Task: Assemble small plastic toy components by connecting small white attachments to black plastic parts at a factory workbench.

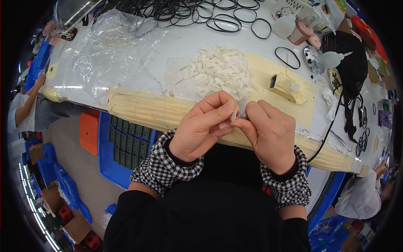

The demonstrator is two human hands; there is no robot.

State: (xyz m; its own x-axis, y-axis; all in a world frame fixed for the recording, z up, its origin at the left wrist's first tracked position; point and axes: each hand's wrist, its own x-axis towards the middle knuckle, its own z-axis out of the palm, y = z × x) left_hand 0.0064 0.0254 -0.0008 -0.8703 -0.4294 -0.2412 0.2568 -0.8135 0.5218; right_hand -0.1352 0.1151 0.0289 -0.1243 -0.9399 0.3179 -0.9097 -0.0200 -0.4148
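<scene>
Above the padded front edge of the table, my two hands meet fingertip to fingertip. My left hand (200,128) pinches a small white strip (234,114) between thumb and forefinger, its other fingers curled. Beside it, my right hand (272,132) has thumb and forefinger closed on a small grey, metallic-looking piece (242,117); the fingers hide most of it, so its kind cannot be told. Just beyond my hands lies a loose heap of short whitish strips (222,69), similar in colour to the held one.
Right of the heap stands a yellow-taped block (289,87). Crumpled clear plastic (111,54) lies far left, black rubber rings (224,23) at the back. Bottles and a pink jar (300,32) crowd the right, near a black cable (329,132). Blue crate (121,178) below left; other people at both sides.
</scene>
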